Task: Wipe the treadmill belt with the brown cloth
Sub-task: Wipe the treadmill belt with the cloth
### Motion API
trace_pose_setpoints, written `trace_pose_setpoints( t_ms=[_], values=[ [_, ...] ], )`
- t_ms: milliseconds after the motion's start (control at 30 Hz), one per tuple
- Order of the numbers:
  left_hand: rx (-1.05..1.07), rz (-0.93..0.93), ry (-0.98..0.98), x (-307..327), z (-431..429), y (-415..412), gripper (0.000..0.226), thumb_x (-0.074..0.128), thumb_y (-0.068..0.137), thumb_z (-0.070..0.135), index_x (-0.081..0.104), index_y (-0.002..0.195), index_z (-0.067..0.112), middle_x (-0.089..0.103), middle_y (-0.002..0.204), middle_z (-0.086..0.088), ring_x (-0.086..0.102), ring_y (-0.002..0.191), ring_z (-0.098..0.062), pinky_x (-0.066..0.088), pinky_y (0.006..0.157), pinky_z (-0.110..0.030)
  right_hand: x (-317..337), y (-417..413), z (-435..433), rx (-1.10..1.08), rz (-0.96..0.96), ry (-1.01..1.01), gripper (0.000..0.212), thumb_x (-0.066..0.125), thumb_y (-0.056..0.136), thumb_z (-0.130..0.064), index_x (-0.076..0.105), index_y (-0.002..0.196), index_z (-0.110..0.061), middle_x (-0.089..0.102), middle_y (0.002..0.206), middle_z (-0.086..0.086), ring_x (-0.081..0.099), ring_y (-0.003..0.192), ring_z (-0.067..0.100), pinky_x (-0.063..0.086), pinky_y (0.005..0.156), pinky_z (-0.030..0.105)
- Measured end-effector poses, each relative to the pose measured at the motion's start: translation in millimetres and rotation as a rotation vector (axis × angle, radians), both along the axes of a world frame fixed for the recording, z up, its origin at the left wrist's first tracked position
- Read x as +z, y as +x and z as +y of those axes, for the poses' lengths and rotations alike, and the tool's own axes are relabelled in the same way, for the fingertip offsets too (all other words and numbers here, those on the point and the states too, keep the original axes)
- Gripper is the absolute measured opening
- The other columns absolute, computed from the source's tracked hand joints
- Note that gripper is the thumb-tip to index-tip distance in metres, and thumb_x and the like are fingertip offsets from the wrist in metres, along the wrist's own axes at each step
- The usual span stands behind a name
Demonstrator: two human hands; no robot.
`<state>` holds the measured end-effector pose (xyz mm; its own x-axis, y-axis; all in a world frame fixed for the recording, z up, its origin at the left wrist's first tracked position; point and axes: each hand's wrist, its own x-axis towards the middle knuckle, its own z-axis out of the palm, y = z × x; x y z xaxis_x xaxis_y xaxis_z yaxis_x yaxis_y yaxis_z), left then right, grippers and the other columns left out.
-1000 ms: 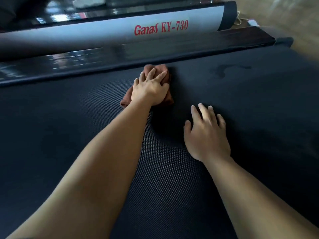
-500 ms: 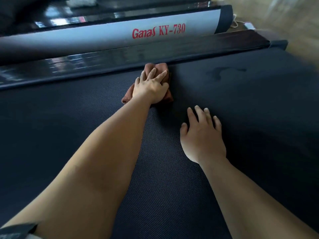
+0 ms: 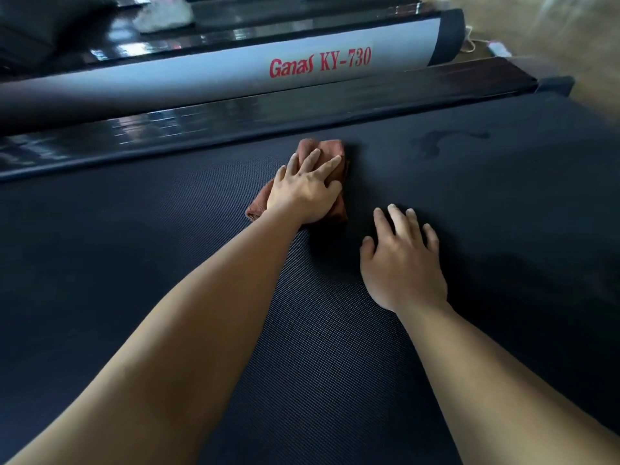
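My left grip (image 3: 303, 193) lay flat on the brown cloth (image 3: 330, 149), fingers straight and spread, pressing down, not closed round it. I judged that suited wiping, since a flat palm puts weight across the whole wad and keeps it from rolling. The cloth was bunched in folds under the palm, on the treadmill belt (image 3: 469, 203) near its far edge, close beside the glossy side rail (image 3: 235, 119) but not touching it as far as I could tell. A corner of it stuck out on the left by my wrist.

My right grip (image 3: 402, 260) was open too, holding nothing. It rested palm down on the bare belt, near the cloth but apart from it, most likely to prop me as I leaned forward.

To the right of the cloth a darker, curling mark (image 3: 436, 142) showed on the belt, perhaps damp. I reckoned the cloth belonged there next. Beyond the rail lay the grey housing (image 3: 201, 75) of a neighbouring machine, lettered in red.
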<state>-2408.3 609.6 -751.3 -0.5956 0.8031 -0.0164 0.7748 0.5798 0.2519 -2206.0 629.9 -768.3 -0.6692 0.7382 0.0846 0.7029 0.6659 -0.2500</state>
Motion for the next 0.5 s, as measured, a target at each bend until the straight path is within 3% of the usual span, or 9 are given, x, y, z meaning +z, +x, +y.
trace_pose_setpoints(
  t_ms=[500],
  values=[
    [-0.032, -0.025, 0.011, -2.1, -57.7, 51.7, 0.057, 0.032, 0.095, 0.055, 0.019, 0.15, 0.055, 0.006, 0.166, 0.011, -0.002, 0.152, -0.021, 0.001, 0.121, -0.041, -1.6, -1.9, 2.3, -0.01, -0.016, -0.019, 0.057, 0.028, 0.1, -0.038, 0.023, 0.153, -0.02, 0.015, 0.163, 0.002, 0.006, 0.151, 0.024, 0.003, 0.121, 0.046]
  ],
)
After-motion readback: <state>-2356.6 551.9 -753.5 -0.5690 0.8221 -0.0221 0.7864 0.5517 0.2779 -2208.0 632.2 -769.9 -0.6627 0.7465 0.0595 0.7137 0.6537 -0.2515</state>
